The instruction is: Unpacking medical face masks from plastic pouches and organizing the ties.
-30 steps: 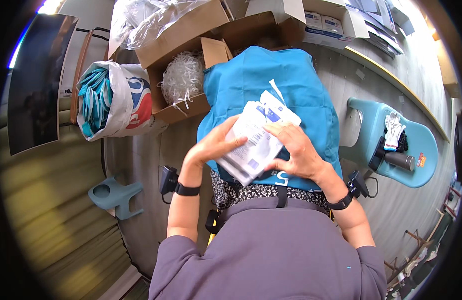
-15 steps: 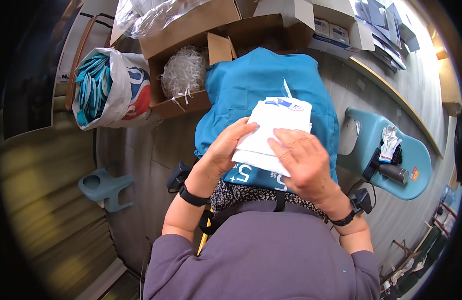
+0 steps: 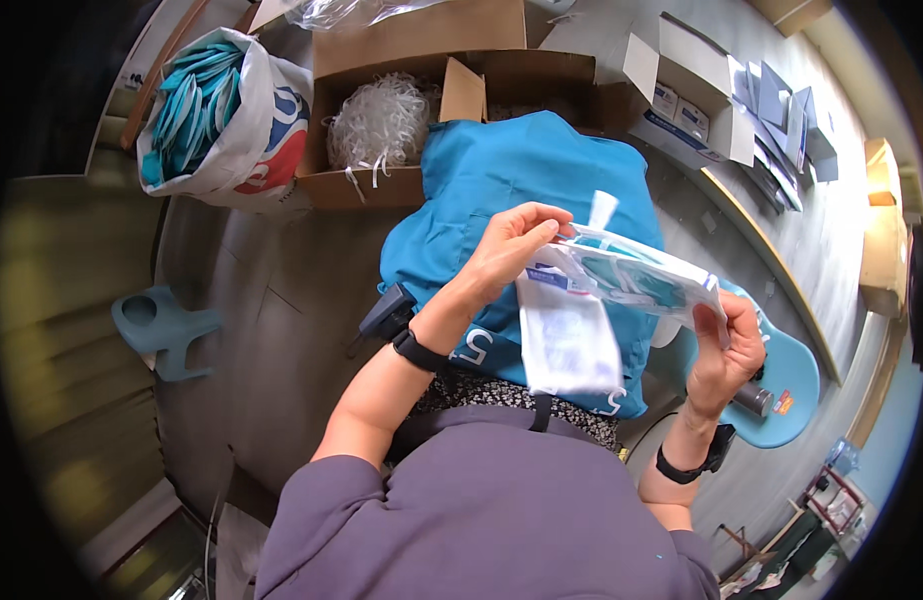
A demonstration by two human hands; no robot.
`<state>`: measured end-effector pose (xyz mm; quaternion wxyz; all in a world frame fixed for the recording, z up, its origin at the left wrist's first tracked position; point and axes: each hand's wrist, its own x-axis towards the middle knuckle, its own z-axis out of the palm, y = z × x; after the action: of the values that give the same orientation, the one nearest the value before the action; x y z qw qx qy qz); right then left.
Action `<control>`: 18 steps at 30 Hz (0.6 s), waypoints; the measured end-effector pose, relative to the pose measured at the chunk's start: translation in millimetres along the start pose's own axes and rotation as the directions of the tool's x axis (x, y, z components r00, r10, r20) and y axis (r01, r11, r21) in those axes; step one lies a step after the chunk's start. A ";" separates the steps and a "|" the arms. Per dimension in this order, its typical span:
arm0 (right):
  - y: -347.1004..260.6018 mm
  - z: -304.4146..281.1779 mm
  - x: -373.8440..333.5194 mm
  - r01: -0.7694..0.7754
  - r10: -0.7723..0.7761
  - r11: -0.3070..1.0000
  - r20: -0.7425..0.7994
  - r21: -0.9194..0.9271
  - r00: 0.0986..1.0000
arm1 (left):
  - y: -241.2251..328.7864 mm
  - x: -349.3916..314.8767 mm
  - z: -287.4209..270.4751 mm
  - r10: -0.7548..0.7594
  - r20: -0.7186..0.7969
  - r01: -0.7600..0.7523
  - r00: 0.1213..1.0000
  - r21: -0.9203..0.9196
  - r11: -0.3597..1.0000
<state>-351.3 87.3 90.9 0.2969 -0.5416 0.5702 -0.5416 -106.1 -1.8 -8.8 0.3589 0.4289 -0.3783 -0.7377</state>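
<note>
A flat white-and-clear plastic packet [image 3: 636, 278] with something teal inside is stretched between my hands, tilted down toward the right. My left hand [image 3: 516, 245] pinches its upper left end. At the lower right end my right hand [image 3: 726, 355] grips it, thumb on the face toward me. Under the packet, a white packet [image 3: 571, 345] with a blue label at its top lies on the blue apron [image 3: 461, 220] over my lap. A thin whitish strip [image 3: 602, 208] sticks up behind the held packet.
Far left stands a white sack [image 3: 261, 130] full of teal packets. Beside it, a cardboard box [image 3: 381, 190] holds shredded filler. A smaller open carton [image 3: 671, 130] with white boxes stands far right. A blue stool [image 3: 781, 400] is near my right hand; another stool [image 3: 161, 325] is left.
The white packets lay stacked flat under both hands. Now one is lifted and stretched between them, showing teal inside, while a white packet stays on my lap. My head view has shifted.
</note>
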 end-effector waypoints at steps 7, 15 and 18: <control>14.9 9.3 -5.7 -0.068 0.080 0.980 0.055 -0.187 0.995 | -13.1 3.4 4.2 0.033 0.047 -0.040 0.998 0.148 0.988; 20.3 19.4 -17.8 0.031 -0.030 0.992 0.010 -0.119 0.999 | -7.3 -5.3 -5.3 0.453 -0.171 -0.233 0.875 0.671 0.704; 13.2 23.2 -17.4 0.181 -0.184 0.974 -0.008 -0.138 0.983 | -3.8 -31.3 -16.6 0.362 -0.211 -0.139 0.908 0.662 0.737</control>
<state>-329.6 94.5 68.8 0.2022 -0.6052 0.5570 -0.5317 -80.1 22.5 -6.5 0.3482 0.5842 -0.5942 -0.4295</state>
